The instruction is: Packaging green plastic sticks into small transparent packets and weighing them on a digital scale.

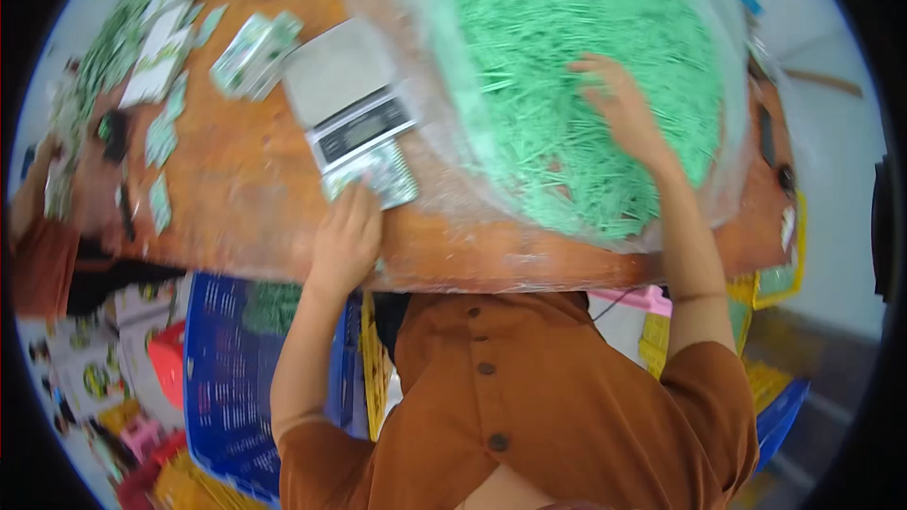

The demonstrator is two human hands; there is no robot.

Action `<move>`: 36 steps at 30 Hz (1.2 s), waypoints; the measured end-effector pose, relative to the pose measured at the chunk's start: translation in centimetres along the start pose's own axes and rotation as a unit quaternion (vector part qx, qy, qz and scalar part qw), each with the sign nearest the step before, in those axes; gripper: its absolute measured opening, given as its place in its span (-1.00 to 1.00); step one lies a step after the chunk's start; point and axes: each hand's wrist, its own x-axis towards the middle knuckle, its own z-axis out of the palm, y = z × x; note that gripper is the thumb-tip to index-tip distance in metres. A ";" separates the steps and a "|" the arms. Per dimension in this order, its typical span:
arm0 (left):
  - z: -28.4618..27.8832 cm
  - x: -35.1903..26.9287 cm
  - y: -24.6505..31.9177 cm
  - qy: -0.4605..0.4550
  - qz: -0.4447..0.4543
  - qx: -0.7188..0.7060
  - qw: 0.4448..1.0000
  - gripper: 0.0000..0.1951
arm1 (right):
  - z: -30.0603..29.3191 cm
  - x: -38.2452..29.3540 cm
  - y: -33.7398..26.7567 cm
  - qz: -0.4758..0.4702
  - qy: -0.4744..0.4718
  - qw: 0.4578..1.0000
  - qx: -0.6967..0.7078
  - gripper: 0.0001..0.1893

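Observation:
My left hand [346,234] pinches the near edge of a flat, printed plastic packet [390,173], which lies on the table just in front of a digital scale [365,126]. The scale has a pale square pan, a dark panel and a small display; nothing rests on the pan. Over a broad heap of thin, short green sticks [538,71] is my right hand [620,106], its fingers spread and slightly blurred. I see nothing in its grasp, and cannot tell whether its fingertips touch the heap. A clear plastic sheet or bag [443,85] surrounds the sticks.
Stacked printed packets [255,57] lie left of the scale on the wooden table [234,205]. Loose packets [161,138] are scattered farther left, near another person's arm [32,184]. Below the table edge stands a blue plastic crate [227,382]. A yellow basket [799,255] is at right.

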 end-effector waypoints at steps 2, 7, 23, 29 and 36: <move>-0.1 -1.5 -0.4 0.000 0.013 -0.054 0.998 -0.65 | 1.6 -1.5 2.4 -0.046 -0.060 0.993 -0.088 -0.72; -1.5 0.4 0.2 0.040 -0.045 -0.189 0.980 -0.81 | -1.3 -0.5 -0.3 0.104 0.033 0.976 0.190 -0.79; 6.7 15.8 8.6 0.057 -0.200 -0.570 0.795 -0.75 | -2.3 1.7 -2.8 0.183 0.061 0.825 0.532 -0.65; 6.4 16.7 9.9 0.062 -0.239 -0.721 0.648 -0.82 | 1.0 -0.6 -3.0 0.189 -0.109 0.852 0.476 -0.63; 5.6 16.6 9.0 0.091 -0.247 -0.772 0.578 -0.94 | -2.2 -0.1 -2.9 0.160 -0.058 0.911 0.377 -0.74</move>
